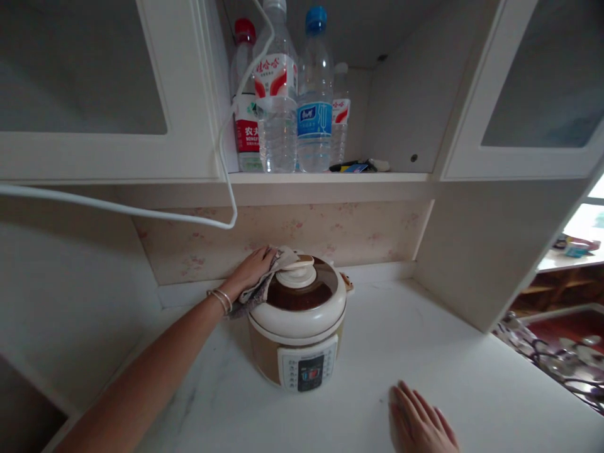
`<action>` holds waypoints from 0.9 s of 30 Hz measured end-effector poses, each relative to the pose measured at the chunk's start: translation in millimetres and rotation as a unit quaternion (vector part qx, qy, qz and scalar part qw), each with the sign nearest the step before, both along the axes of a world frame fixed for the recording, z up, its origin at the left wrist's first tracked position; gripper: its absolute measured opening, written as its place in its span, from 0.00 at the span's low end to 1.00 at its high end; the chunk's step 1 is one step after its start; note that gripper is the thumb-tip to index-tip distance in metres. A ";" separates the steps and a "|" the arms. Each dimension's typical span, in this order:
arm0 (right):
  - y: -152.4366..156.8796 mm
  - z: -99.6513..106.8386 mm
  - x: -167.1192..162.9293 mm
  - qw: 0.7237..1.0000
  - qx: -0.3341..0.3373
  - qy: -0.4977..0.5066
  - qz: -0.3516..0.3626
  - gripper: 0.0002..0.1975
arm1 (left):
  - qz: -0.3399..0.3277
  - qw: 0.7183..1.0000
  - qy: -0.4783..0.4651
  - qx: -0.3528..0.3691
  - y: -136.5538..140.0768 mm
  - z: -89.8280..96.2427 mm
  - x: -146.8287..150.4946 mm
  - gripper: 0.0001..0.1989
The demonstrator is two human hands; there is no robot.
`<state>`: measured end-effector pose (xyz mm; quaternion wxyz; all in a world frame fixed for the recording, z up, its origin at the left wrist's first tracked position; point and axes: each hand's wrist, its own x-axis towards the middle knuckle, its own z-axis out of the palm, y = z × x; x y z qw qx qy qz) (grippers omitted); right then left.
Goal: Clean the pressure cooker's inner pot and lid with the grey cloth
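Note:
My left hand (255, 267) presses a greyish patterned cloth (261, 292) against the back left of a rice cooker's lid, beside the lid knob (297, 272). The fingers are bent over the cloth and partly hidden behind it. The rice cooker (302, 324) is cream and tan with a brown lid top, and its control panel (309, 371) faces me. At the lower right, my right hand (419, 421) is over the white counter with its fingers stretched out, apart from the cooker and holding nothing. Whether its palm touches the surface I cannot tell.
Above the cooker, an open cabinet shelf (396, 177) holds several plastic bottles (278, 135) and small items. A white cable (179, 218) hangs in front on the left. Cabinet doors flank the shelf. The white counter (391, 327) runs to a side panel (491, 245).

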<state>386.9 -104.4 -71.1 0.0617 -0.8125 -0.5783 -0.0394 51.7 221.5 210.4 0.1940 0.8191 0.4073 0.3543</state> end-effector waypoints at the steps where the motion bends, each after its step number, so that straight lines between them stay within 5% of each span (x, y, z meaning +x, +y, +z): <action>1: 0.0 -2.4 1.0 1.000 0.002 -0.003 0.005 0.26 | 0.012 1.000 -0.001 -0.007 -6.6 -1.8 -3.3 0.28; 5: 0.3 -4.6 0.5 1.000 0.017 0.005 0.011 0.26 | 0.067 0.998 -0.022 0.004 -35.9 -13.6 -16.1 0.31; 13: 2.2 -2.4 -6.0 0.999 0.047 -0.011 -0.009 0.23 | 0.112 0.975 -0.036 0.187 -112.0 -59.3 -22.8 0.26; 23: 3.2 5.0 -9.4 0.999 0.018 -0.008 -0.025 0.25 | 0.015 0.929 0.001 0.370 -142.9 -182.0 -49.6 0.36; 27: 3.1 14.5 -16.2 0.999 -0.010 -0.030 -0.034 0.27 | -0.050 0.909 0.086 0.404 -146.3 -205.2 -64.5 0.31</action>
